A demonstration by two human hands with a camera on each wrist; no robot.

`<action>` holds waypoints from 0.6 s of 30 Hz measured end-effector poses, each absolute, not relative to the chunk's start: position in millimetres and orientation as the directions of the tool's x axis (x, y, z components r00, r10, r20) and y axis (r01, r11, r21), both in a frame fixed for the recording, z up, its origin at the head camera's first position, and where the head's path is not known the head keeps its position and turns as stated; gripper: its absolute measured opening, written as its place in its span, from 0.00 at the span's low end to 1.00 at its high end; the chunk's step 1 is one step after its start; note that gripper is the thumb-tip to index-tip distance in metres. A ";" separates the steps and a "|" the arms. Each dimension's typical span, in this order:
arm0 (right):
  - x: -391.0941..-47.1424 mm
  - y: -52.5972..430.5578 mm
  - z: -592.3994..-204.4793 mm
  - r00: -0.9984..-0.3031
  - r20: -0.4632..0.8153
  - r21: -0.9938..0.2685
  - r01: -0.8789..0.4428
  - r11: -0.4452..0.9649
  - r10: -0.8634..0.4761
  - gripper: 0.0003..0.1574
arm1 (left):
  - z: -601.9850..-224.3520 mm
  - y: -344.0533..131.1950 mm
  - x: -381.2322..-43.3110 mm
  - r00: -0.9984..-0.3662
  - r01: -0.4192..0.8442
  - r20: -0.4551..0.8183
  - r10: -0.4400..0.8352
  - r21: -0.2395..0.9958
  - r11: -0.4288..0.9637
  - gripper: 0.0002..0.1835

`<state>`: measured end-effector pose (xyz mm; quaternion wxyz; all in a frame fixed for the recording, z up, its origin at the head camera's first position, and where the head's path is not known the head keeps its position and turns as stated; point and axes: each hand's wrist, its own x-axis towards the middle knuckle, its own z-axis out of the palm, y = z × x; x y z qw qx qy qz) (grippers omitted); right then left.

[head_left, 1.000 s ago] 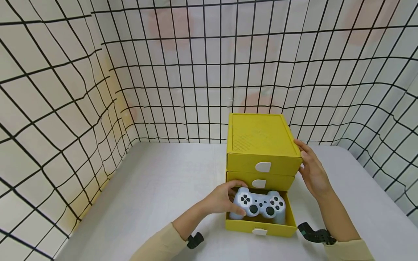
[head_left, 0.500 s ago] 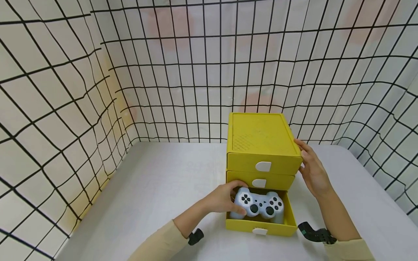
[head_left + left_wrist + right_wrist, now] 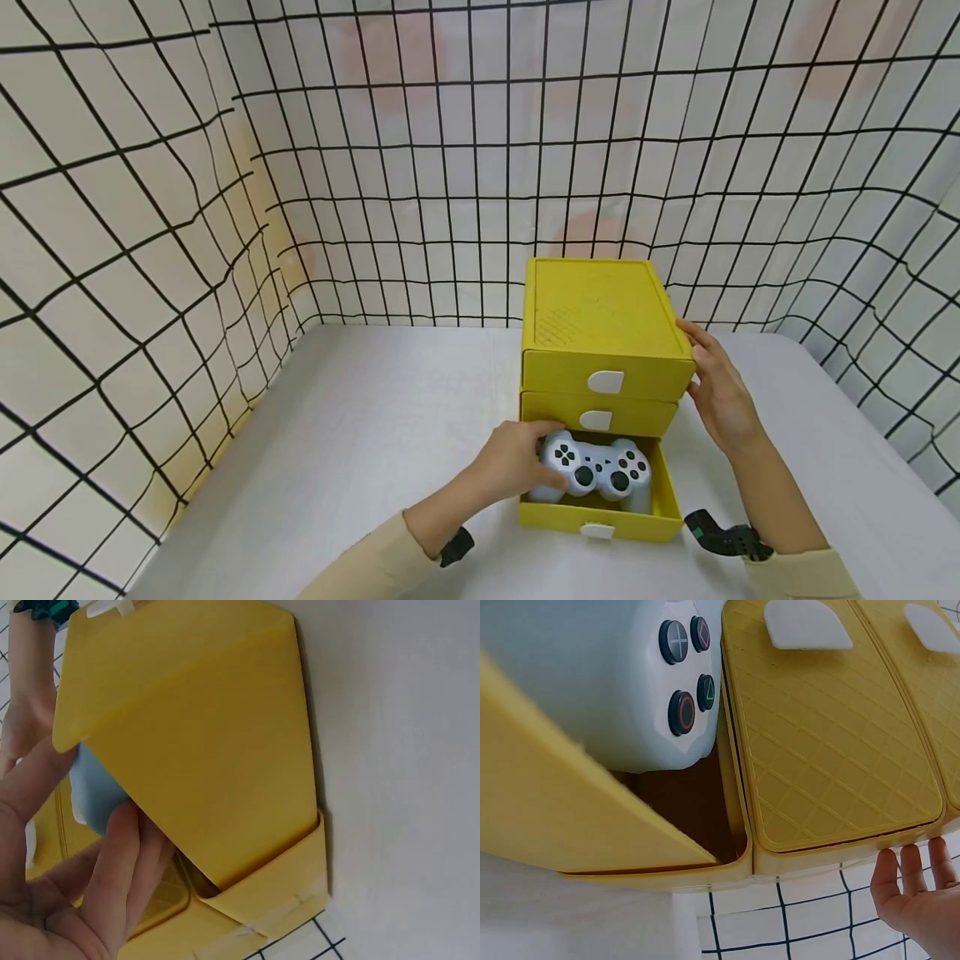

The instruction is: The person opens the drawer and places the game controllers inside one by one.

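Observation:
A pale blue game controller (image 3: 603, 454) lies face up in the pulled-out bottom drawer (image 3: 540, 517) of a yellow drawer unit (image 3: 607, 308). My left hand (image 3: 510, 461) grips its left handle, thumb on the face and fingers behind. In the left wrist view, fingers (image 3: 120, 862) reach over the drawer's side to the controller (image 3: 97, 799); much of it is hidden by the drawer wall. My right hand (image 3: 723, 404) touches the unit's right side near the top front corner. Seen from the right wrist, its fingertips (image 3: 911, 862) rest against the yellow side with the fingers extended.
Two shut drawers with white tabs (image 3: 604, 382) sit above the bottom one. The unit stands on a white tabletop (image 3: 390, 400). Black grid netting over white sheeting encloses the back and sides. Dark camera mounts (image 3: 726, 537) are strapped at both wrists.
My left hand has shifted slightly and its fingers have gone further behind the controller's handle. The controller has moved only a little within the drawer. The right hand stays put.

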<state>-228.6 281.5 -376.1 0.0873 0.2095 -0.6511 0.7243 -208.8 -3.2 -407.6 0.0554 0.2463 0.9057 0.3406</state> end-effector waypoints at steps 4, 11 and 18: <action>-228.6 281.4 -376.6 -0.896 0.419 -0.906 -0.400 -0.142 -0.149 0.28 | -408.0 -1.8 -205.0 -0.895 0.383 0.074 0.439 0.630 0.675 0.30; -229.5 282.0 -376.7 -0.894 0.422 -0.904 -0.402 -0.144 -0.150 0.28 | -406.8 0.8 -205.0 -0.903 0.375 0.044 0.428 0.570 0.731 0.17; -229.5 282.5 -377.6 -0.893 0.424 -0.903 -0.404 -0.148 -0.152 0.28 | -401.9 10.4 -204.9 -0.883 0.445 0.003 0.469 0.321 0.836 0.18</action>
